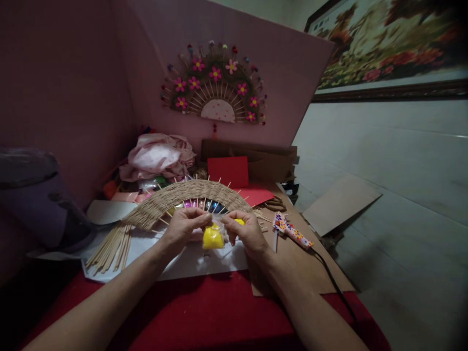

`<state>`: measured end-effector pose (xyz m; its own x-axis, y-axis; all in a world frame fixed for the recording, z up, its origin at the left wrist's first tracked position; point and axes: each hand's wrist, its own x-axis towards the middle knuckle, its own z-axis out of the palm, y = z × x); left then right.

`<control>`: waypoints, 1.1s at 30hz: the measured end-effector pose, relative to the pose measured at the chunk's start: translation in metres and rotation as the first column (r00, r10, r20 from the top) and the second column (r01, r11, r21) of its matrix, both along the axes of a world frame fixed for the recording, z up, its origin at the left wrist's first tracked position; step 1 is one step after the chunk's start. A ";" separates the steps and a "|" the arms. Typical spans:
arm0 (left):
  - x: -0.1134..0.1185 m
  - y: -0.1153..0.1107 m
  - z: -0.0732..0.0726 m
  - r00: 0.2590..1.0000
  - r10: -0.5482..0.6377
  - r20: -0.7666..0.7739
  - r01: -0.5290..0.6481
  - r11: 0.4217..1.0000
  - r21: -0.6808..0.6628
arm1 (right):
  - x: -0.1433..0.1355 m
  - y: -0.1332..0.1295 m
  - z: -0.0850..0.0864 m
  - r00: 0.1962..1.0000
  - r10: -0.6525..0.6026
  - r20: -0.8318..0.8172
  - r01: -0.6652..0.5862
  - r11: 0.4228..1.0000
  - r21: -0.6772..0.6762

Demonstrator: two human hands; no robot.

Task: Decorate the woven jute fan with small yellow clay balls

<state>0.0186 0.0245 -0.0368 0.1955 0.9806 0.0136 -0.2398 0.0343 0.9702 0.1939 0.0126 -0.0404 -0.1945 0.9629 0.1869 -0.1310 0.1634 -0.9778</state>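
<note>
While both hands meet just in front of woven fan (190, 189), left hand (185, 224) pinches yellow bag (213, 237) between thumb and fingertips. Right hand (245, 233) pinches too, seemingly on bag's clear plastic, yellow lump (240, 222) showing behind its fingers. Two-sided grip likely keeps flimsy plastic steady. Glue gun (292, 231) lies right of fan, probably for easy reach. Sticks (111, 246) lie bunched at fan's left end, perhaps as spares.

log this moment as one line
left hand: pinching yellow bag | right hand: fingers at bag's clear plastic | woven arch: behind hands | glue gun: on cardboard
</note>
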 end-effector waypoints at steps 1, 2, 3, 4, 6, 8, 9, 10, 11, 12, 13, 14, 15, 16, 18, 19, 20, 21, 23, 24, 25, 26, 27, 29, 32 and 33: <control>0.000 0.001 0.000 1.000 0.004 -0.002 -0.004 1.000 0.012 | 0.000 0.000 0.000 1.000 0.000 0.003 0.000 1.000 0.007; 0.000 0.001 -0.001 1.000 0.004 -0.001 -0.004 1.000 0.020 | 0.001 0.000 0.000 1.000 -0.001 0.008 0.001 1.000 0.018; 0.000 0.001 -0.001 1.000 -0.002 0.002 0.002 1.000 0.025 | 0.001 0.000 -0.001 1.000 -0.002 0.011 0.001 1.000 0.030; 0.000 0.001 -0.002 1.000 -0.014 0.005 0.014 1.000 0.026 | 0.001 0.000 -0.001 1.000 -0.002 0.012 0.002 0.999 0.042; 0.001 0.000 -0.003 0.998 -0.056 0.004 0.056 0.998 0.004 | 0.001 0.000 -0.002 1.000 -0.009 0.017 0.008 0.998 0.054; 0.002 -0.002 -0.004 0.994 -0.111 -0.019 0.111 0.994 -0.017 | 0.000 -0.002 -0.002 0.999 -0.025 0.030 0.023 0.998 0.052; 0.002 -0.003 -0.004 0.991 -0.128 -0.036 0.127 0.992 -0.017 | -0.001 -0.002 -0.002 0.999 -0.032 0.038 0.030 0.998 0.049; 0.002 -0.003 -0.003 0.990 -0.132 -0.052 0.131 0.991 -0.009 | -0.002 -0.003 -0.003 0.998 -0.034 0.047 0.032 0.998 0.047; 0.003 -0.003 -0.003 0.990 -0.126 -0.064 0.126 0.992 0.006 | -0.003 -0.003 -0.003 0.998 -0.031 0.056 0.028 0.999 0.046; 0.003 -0.004 -0.002 0.991 -0.114 -0.072 0.115 0.993 0.021 | -0.004 -0.004 -0.003 0.998 -0.025 0.063 0.022 0.999 0.046; 0.003 -0.004 -0.002 0.992 -0.102 -0.075 0.104 0.994 0.032 | -0.005 -0.004 -0.003 0.997 -0.020 0.072 0.017 0.999 0.046; 0.004 -0.004 -0.001 0.992 -0.098 -0.074 0.101 0.994 0.041 | -0.005 -0.004 -0.003 0.997 -0.018 0.082 0.014 0.999 0.047; 0.004 -0.004 -0.001 0.992 -0.103 -0.073 0.106 0.993 0.049 | -0.006 -0.005 -0.003 0.996 -0.020 0.091 0.015 0.999 0.050; 0.005 -0.004 -0.001 0.991 -0.109 -0.073 0.114 0.992 0.057 | -0.006 -0.005 -0.003 0.995 -0.025 0.098 0.020 0.998 0.055; 0.006 -0.004 -0.002 0.990 -0.122 -0.075 0.127 0.990 0.064 | -0.006 -0.006 -0.002 0.994 -0.032 0.102 0.026 0.997 0.066; 0.006 -0.004 -0.003 0.989 -0.128 -0.076 0.133 0.989 0.059 | -0.006 -0.006 -0.002 0.995 -0.034 0.098 0.028 0.997 0.072; 0.006 -0.004 -0.004 0.988 -0.132 -0.075 0.136 0.989 0.051 | -0.005 -0.007 -0.001 0.995 -0.036 0.089 0.029 0.997 0.075; 0.006 -0.004 -0.004 0.989 -0.131 -0.068 0.134 0.990 0.041 | -0.005 -0.007 -0.001 0.996 -0.040 0.075 0.034 0.997 0.074; 0.004 -0.003 -0.005 0.993 -0.111 -0.049 0.112 0.994 0.018 | -0.004 -0.006 -0.001 0.998 -0.052 0.035 0.049 0.997 0.064; 0.003 -0.003 -0.005 0.994 -0.098 -0.042 0.098 0.995 0.005 | -0.004 -0.005 -0.001 0.998 -0.058 0.014 0.057 0.997 0.057; 0.002 -0.003 -0.004 0.996 -0.085 -0.036 0.085 0.996 -0.005 | -0.003 -0.004 -0.002 0.998 -0.059 -0.005 0.060 0.997 0.049; 0.001 -0.002 -0.004 0.996 -0.077 -0.033 0.077 0.997 -0.008 | -0.003 -0.003 -0.002 0.998 -0.057 -0.024 0.058 0.997 0.043; 0.001 -0.002 -0.003 0.997 -0.073 -0.031 0.073 0.997 -0.001 | -0.002 -0.003 -0.003 0.998 -0.051 -0.038 0.053 0.998 0.038; 0.000 -0.002 -0.002 0.997 -0.070 -0.022 0.071 0.997 0.027 | -0.002 -0.002 -0.003 0.998 -0.036 -0.054 0.037 0.999 0.030; 0.001 -0.002 -0.001 0.998 -0.057 0.004 0.057 0.998 0.005 | -0.002 -0.001 -0.003 0.998 -0.031 -0.050 0.033 0.999 0.024; 0.002 -0.002 0.000 0.998 -0.056 0.013 0.056 0.998 -0.020 | -0.002 -0.001 -0.003 0.998 -0.033 -0.045 0.034 0.999 0.022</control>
